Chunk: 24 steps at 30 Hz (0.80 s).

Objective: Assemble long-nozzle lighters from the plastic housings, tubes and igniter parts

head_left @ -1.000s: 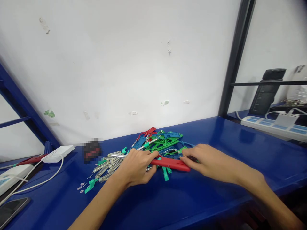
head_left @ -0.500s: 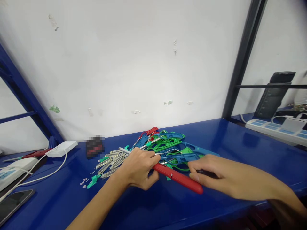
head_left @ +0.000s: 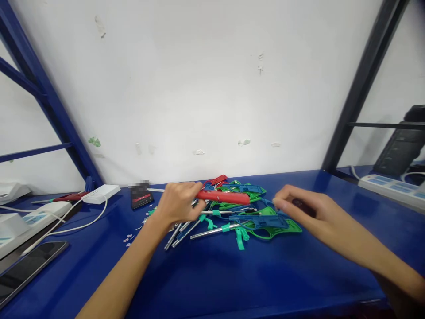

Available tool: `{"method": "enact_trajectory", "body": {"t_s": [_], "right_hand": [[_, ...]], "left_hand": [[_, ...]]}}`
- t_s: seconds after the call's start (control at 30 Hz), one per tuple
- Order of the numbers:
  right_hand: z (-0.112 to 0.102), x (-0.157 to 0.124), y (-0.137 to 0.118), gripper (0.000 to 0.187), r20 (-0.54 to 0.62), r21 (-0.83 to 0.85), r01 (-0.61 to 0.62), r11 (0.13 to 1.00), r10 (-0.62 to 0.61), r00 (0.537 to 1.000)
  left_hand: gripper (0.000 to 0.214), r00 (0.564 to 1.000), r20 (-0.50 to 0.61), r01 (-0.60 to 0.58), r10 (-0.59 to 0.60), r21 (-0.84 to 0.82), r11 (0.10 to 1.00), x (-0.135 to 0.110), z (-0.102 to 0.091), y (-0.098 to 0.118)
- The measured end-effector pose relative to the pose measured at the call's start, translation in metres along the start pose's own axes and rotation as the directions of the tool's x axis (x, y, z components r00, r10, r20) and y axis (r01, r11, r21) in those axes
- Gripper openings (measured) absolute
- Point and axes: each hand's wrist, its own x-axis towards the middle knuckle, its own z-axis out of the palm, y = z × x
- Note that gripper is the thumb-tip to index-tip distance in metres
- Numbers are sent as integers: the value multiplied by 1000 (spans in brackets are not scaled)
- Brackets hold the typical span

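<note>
Head view shows both of my bare hands above a blue table (head_left: 232, 288), with my forearms entering from the lower edge and from the lower right. My left hand (head_left: 181, 201) has its knuckles upward and is closed on a red plastic piece (head_left: 224, 197), pinching its left end between thumb and fingers. This piece lies nearly level in the air and points to the right, while a thin metal rod (head_left: 155, 190) sticks out at the other side of my hand. My right hand (head_left: 299, 204), well apart from it, is turned with the thumb toward the left, and its fingers curl around a dark object (head_left: 303, 207); most of this object is hidden, so I cannot tell what it is.

Under and behind the red piece there is a pile: green shells (head_left: 294, 226), blue shells (head_left: 259, 220), metal tubes (head_left: 212, 232) and teal clips (head_left: 239, 239). My left hand and the red piece cover a part of it. To the left are a dark box (head_left: 142, 198), partly blurred, a white adapter (head_left: 101, 194) with its cable, and a phone (head_left: 29, 270). On the far right, a power strip (head_left: 392, 188) is behind a dark post (head_left: 363, 84).
</note>
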Motion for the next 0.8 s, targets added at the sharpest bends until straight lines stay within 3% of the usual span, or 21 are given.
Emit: {"method": "enact_trajectory", "body": {"t_s": [0.13, 0.27, 0.4, 0.5, 0.63, 0.8], "right_hand": [[32, 33, -30, 37, 190, -71, 115, 991, -100, 977], [80, 80, -67, 28, 396, -143, 334, 932, -256, 882], [123, 119, -90, 32, 525, -160, 473, 867, -331, 784], [146, 136, -104, 36, 555, -165, 515, 841, -353, 753], [172, 148, -120, 38, 558, -165, 534, 829, -368, 744], [189, 155, -125, 39, 511, -163, 506, 847, -366, 778]], "left_hand": [[29, 944, -45, 330, -327, 142, 933, -8, -2, -51], [29, 854, -57, 516, -518, 219, 828, -20, -1, -82], [30, 801, -45, 588, -598, 253, 768, -25, -1, -90], [32, 783, -40, 608, -621, 263, 749, -24, -2, -88], [32, 774, -35, 615, -632, 274, 739, -22, -3, -86], [34, 771, -35, 618, -636, 283, 733, -23, -3, -86]]}}
